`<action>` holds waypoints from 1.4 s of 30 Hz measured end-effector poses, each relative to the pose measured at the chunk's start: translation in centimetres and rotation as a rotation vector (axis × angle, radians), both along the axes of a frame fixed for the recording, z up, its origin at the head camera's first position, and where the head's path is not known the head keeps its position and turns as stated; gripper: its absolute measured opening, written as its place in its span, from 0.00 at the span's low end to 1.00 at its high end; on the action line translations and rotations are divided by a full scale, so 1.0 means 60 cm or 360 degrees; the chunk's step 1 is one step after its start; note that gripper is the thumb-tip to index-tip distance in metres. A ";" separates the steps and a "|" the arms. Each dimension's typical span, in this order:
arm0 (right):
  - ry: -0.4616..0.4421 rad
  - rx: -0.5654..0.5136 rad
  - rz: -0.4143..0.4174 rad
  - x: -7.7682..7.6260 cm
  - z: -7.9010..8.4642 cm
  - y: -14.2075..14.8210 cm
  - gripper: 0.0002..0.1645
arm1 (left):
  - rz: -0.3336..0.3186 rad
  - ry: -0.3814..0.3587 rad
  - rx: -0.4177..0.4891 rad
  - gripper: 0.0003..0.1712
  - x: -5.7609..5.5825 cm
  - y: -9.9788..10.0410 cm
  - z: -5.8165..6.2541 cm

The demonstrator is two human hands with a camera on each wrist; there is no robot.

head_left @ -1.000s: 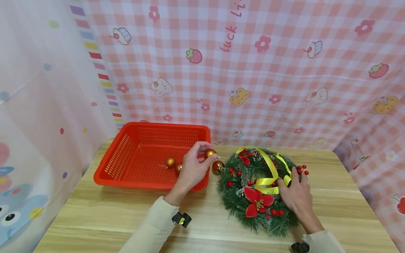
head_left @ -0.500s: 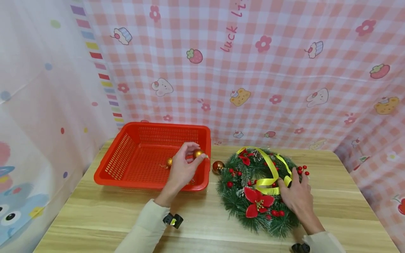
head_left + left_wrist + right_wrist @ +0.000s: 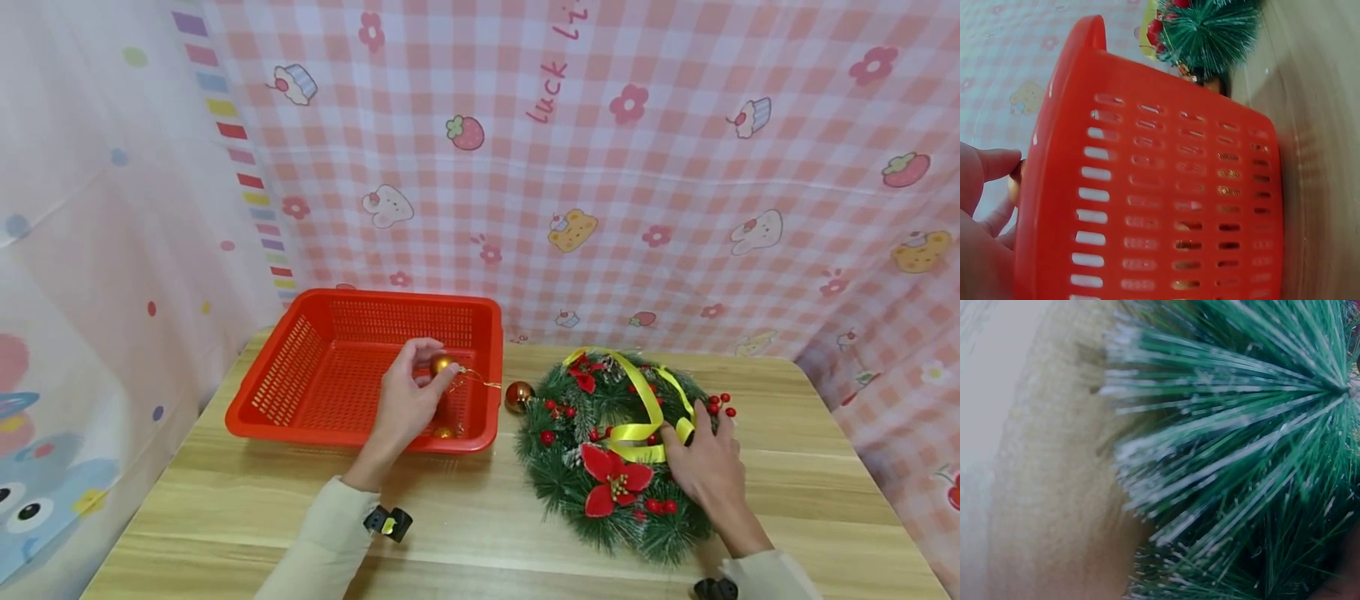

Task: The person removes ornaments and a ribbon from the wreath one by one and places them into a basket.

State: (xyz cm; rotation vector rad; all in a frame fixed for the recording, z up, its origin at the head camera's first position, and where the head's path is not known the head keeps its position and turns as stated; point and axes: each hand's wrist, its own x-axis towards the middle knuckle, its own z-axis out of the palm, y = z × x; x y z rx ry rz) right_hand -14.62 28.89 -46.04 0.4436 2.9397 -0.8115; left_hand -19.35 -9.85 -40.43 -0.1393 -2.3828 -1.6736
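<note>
My left hand (image 3: 405,404) pinches a shiny gold bauble (image 3: 441,364) between thumb and fingers, over the right part of a red plastic basket (image 3: 405,317). A thin gold hanging cord trails from the bauble toward the basket's right rim. In the left wrist view the fingers and part of the bauble (image 3: 1016,184) show just past the basket's rim. On the right, a green wreath (image 3: 555,483) lies on the table, its right side gripped by my right hand (image 3: 708,475), thumb beside the yellow ribbon (image 3: 637,432). The right wrist view shows mostly pine needles (image 3: 1229,425).
A copper-coloured bauble (image 3: 519,397) lies between basket and wreath. Inside the basket, near its front wall, another gold bauble (image 3: 444,433) shows partly. Red berries and a red flower (image 3: 615,479) decorate the wreath. A checked curtain (image 3: 510,183) hangs behind the wooden table (image 3: 465,533).
My left hand has moved left with the gold bauble, from near the basket's right rim to over its inside. The right hand and the wreath have stayed in place.
</note>
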 end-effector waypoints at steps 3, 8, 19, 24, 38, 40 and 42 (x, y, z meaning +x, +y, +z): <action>-0.0003 0.0003 0.0000 0.001 0.000 0.000 0.51 | -0.0007 -0.0005 -0.0018 0.18 0.000 -0.005 -0.004; 0.0001 0.0007 0.0002 0.001 0.001 -0.001 0.51 | -0.0023 -0.0015 -0.0046 0.18 0.002 -0.010 -0.008; -0.0001 0.0008 -0.0006 0.001 0.003 -0.002 0.51 | -0.0035 0.0028 -0.0029 0.18 -0.001 -0.010 -0.012; 0.0006 0.0010 -0.0003 0.001 0.002 -0.002 0.51 | -0.0039 0.0043 -0.0043 0.17 0.001 -0.009 -0.011; -0.0003 -0.0025 0.0047 -0.002 0.001 0.004 0.53 | -0.0450 -0.0021 -0.0360 0.24 0.009 0.001 -0.020; -0.0003 -0.0030 0.0062 -0.004 0.001 0.007 0.53 | -0.0546 -0.0013 -0.0458 0.28 0.008 0.003 -0.020; -0.0007 -0.0035 0.0080 -0.005 0.002 0.011 0.54 | -0.0603 -0.0008 -0.0603 0.32 0.007 0.004 -0.021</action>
